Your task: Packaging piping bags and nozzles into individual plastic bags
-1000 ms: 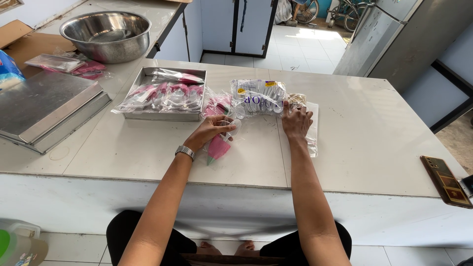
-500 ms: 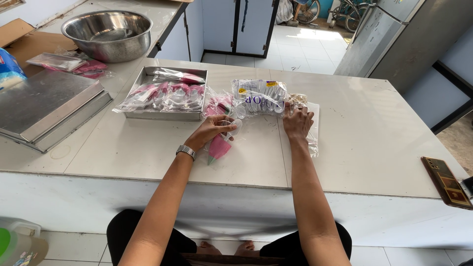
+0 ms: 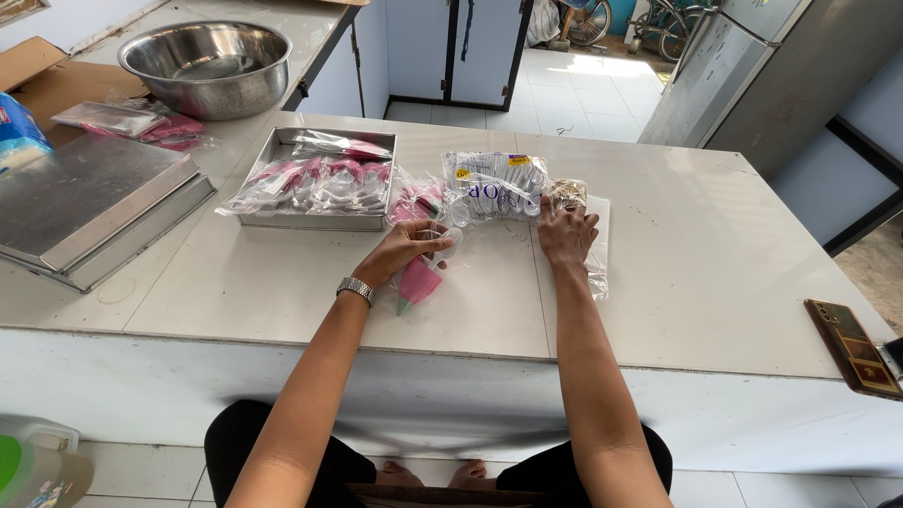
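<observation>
From my head view, my left hand (image 3: pixel 406 249) pinches a small clear cup (image 3: pixel 449 243) over a pink cone (image 3: pixel 417 280) lying on the white table (image 3: pixel 715 273). My right hand (image 3: pixel 566 235) lies flat, fingers spread, on a clear bag (image 3: pixel 594 254). Just beyond it lies a pack of cups (image 3: pixel 494 185), touching my fingertips. A metal tray (image 3: pixel 282 143) of pink packets sits to the left, with a steel bowl (image 3: pixel 207 66) behind. A phone (image 3: pixel 851 346) lies at the table's right edge.
</observation>
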